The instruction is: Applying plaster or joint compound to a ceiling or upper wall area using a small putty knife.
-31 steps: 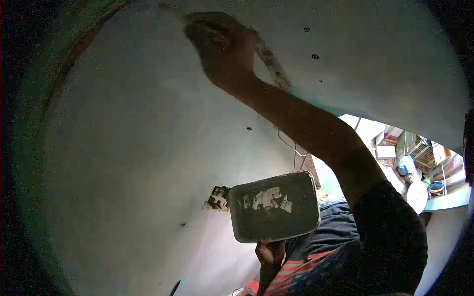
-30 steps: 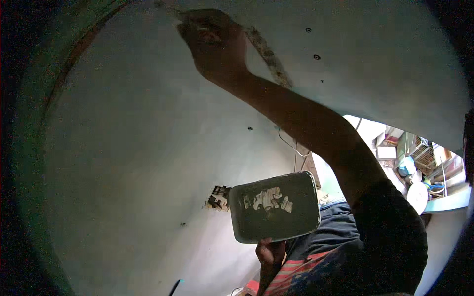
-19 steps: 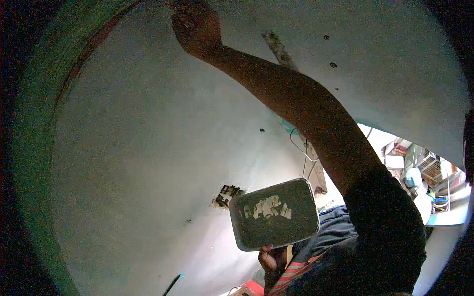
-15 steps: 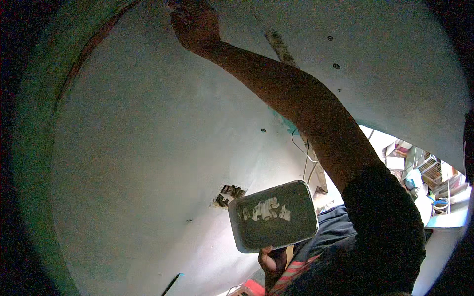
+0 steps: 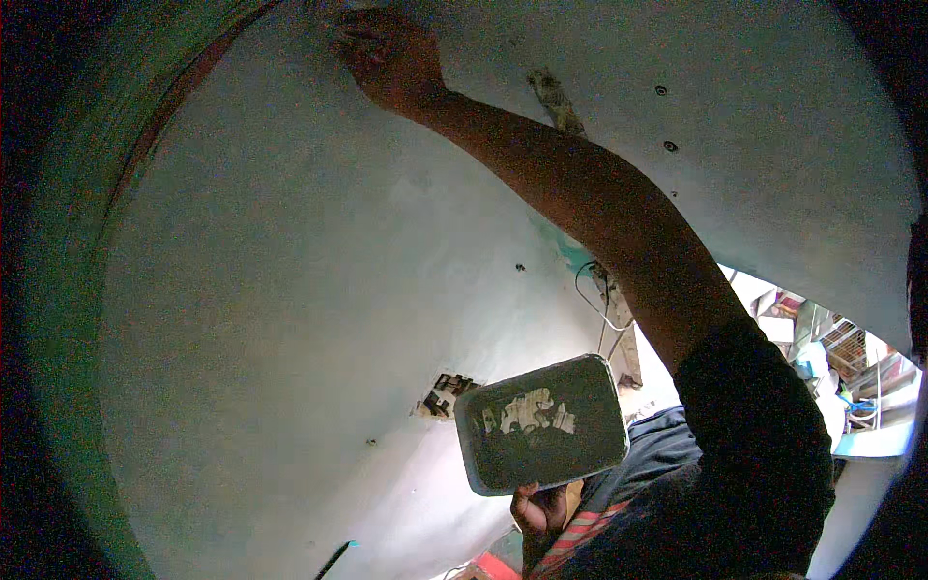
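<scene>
My right hand [image 5: 398, 60] is raised to the upper left, close against the pale wall [image 5: 290, 290]. Its fingers are curled in, but the dark edge of the picture hides what they hold, if anything. Low in the middle, my left hand [image 5: 541, 508] grips a dark grey rectangular tray [image 5: 522, 459] by its lower edge, thumb at the rim. The tray has rounded corners, a lighter rim and ragged whitish patches [image 5: 530, 411] on the face towards me. It is held tilted in front of the wall.
An open wall box [image 5: 445, 396] sits left of the tray. Loose cables [image 5: 604, 304] hang beneath my right arm. Screw-like spots [image 5: 670, 146] dot the upper right surface. Cluttered household things [image 5: 841, 358] stand at the right; a red object [image 5: 498, 565] lies at the bottom edge.
My right hand appears slightly lower and to the right, still by the wall. The tray has shifted a little to the right in my left hand. The whole view has moved slightly.
</scene>
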`<move>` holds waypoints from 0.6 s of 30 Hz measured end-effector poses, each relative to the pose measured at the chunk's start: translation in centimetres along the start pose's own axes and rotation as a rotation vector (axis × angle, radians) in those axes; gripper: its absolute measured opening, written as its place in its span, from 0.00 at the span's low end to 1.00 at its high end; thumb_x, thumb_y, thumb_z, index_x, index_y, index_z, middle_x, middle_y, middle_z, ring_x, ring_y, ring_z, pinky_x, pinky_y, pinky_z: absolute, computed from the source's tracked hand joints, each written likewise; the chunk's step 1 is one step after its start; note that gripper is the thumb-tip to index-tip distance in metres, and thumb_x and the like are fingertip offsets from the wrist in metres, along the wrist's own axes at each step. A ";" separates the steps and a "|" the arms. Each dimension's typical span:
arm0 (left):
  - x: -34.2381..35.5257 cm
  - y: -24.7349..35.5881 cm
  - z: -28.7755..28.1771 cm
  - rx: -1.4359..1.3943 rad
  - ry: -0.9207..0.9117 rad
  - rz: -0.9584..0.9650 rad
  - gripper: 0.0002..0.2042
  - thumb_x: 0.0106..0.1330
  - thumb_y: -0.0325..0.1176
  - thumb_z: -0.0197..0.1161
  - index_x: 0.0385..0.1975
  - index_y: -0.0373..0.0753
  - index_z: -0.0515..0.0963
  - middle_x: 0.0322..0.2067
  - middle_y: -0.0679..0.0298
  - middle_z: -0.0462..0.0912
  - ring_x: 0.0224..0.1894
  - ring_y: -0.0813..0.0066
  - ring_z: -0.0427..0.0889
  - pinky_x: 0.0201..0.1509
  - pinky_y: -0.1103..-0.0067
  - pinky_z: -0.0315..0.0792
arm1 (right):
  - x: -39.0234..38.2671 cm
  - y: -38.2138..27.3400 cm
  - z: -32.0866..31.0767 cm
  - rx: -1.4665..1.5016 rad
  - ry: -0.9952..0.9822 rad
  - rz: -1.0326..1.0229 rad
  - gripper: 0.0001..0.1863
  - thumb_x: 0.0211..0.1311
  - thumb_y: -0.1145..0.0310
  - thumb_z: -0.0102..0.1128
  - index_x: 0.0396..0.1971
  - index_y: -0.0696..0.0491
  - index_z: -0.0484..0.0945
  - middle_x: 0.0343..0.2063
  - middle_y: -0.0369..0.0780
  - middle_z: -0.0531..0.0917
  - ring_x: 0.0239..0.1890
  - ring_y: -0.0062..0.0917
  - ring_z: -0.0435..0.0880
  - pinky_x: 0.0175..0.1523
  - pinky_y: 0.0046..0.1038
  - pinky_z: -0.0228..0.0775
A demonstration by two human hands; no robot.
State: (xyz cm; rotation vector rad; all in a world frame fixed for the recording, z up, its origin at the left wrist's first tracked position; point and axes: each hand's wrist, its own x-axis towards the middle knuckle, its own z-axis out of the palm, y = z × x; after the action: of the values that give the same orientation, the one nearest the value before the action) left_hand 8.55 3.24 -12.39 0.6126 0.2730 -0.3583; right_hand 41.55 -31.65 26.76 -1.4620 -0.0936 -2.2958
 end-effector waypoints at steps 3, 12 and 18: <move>0.5 -0.1 -0.8 -0.012 -0.003 -0.046 0.31 0.48 0.30 0.61 0.58 0.35 0.69 0.53 0.53 0.78 0.53 0.49 0.79 0.61 0.51 0.72 | -0.2 0.4 -0.6 -0.010 -0.012 -0.009 0.11 0.60 0.64 0.57 0.40 0.51 0.80 0.30 0.46 0.81 0.35 0.42 0.81 0.40 0.47 0.74; 0.4 -0.3 0.5 -0.058 -0.014 -0.122 0.34 0.47 0.24 0.58 0.62 0.37 0.66 0.57 0.53 0.74 0.62 0.50 0.71 0.65 0.47 0.66 | -0.5 1.4 -0.9 -0.019 -0.053 -0.027 0.11 0.62 0.64 0.56 0.41 0.50 0.80 0.29 0.46 0.82 0.34 0.41 0.81 0.37 0.47 0.74; 0.4 -0.2 -0.7 -0.057 0.043 -0.115 0.32 0.48 0.24 0.58 0.61 0.35 0.67 0.57 0.52 0.74 0.61 0.50 0.72 0.67 0.49 0.65 | -0.9 1.2 -1.6 -0.016 -0.075 -0.030 0.11 0.63 0.64 0.56 0.42 0.50 0.81 0.29 0.46 0.82 0.33 0.41 0.81 0.36 0.47 0.74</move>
State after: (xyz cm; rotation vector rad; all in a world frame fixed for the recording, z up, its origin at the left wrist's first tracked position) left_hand 8.69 3.43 -13.19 0.5505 0.3596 -0.4474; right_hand 40.97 -32.93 25.09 -1.5649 -0.1204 -2.2708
